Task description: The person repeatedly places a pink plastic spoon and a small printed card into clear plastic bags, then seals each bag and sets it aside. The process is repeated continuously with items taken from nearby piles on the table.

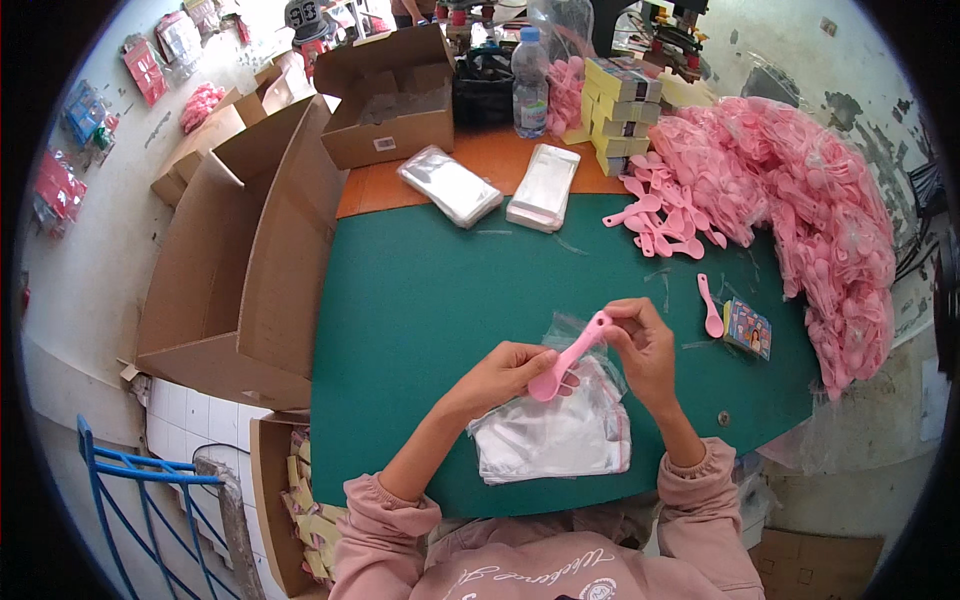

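Above the green table, a pink plastic spoon (572,358) is held at a slant, its bowl toward the lower left. My left hand (508,378) is closed around the bowl end. At the handle's tip, the fingers of my right hand (645,350) are pinched together. Thin clear film (562,328) shows around and behind the spoon; whether the spoon is inside it I cannot tell. Just below both hands lies a loose pile of clear plastic bags (550,440). To the right, another pink spoon (710,305) lies beside a small stack of colourful printed cards (748,330).
Loose pink spoons (665,215) and a large heap of bagged pink spoons (830,220) cover the right side. Two bundles of clear bags, one a white bundle (543,188), lie at the back. Cardboard boxes (290,260) flank the left; a water bottle (530,85) stands behind.
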A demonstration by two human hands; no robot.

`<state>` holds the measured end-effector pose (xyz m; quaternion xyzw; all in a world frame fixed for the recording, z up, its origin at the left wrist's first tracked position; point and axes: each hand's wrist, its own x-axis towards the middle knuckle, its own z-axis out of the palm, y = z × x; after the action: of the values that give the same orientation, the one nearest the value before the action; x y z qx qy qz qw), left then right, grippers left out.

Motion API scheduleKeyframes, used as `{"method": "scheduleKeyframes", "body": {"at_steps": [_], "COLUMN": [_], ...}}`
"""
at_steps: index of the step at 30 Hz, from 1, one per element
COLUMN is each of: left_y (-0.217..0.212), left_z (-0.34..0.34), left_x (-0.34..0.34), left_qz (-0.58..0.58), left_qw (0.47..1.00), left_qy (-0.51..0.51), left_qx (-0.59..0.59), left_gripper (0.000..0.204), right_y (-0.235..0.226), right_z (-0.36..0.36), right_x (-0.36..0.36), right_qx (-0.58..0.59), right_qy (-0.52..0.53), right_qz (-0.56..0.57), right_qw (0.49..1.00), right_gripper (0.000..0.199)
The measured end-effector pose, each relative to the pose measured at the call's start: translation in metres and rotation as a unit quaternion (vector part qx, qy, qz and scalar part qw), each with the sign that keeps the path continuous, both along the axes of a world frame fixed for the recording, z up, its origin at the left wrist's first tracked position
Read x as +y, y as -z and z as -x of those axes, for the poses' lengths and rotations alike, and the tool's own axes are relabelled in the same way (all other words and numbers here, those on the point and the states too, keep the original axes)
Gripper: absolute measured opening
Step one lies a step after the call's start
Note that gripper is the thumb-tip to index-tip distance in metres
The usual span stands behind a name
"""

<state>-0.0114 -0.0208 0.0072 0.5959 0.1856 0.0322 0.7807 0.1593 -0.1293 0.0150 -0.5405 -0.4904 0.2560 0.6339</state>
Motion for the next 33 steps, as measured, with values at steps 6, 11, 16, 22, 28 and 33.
{"method": "scheduleKeyframes", "body": {"at_steps": [6, 11, 16, 22, 28, 33], "left_y": [-0.003, -0.014, -0.018, -0.002, -0.007, -0.005], "left_z": [-0.012, -0.004, -0.006, -0.01, -0.012, -0.013], "left_x": [-0.004, 0.007, 0.007, 0.013, 0.009, 0.011], "left_qz": [0.013, -0.032, -0.009, -0.034, -0.021, -0.048], "left_qw": [0.997, 0.998, 0.999, 0.996, 0.999, 0.998], "left_qy": [-0.041, -0.024, -0.034, -0.036, -0.021, -0.043], "left_qx": [-0.06, -0.044, -0.035, -0.071, -0.045, -0.024], "left_gripper": [0.036, 0.035, 0.035, 0.035, 0.034, 0.034], "right_y": [-0.009, -0.008, 0.032, -0.012, -0.058, -0.055], "right_z": [-0.002, -0.144, -0.207, -0.157, -0.04, -0.021], "right_x": [-0.014, -0.091, -0.149, -0.12, -0.037, -0.02], "right_qx": [-0.161, -0.341, -0.321, -0.353, -0.028, -0.038], "right_qy": [-0.157, 0.409, 0.507, 0.585, 0.15, 0.05], "right_qz": [0.012, 0.241, 0.437, 0.393, 0.071, 0.104], "right_qw": [0.974, 0.811, 0.669, 0.616, 0.986, 0.993], "right_gripper": [0.059, 0.027, 0.034, 0.024, 0.007, 0.008]}}
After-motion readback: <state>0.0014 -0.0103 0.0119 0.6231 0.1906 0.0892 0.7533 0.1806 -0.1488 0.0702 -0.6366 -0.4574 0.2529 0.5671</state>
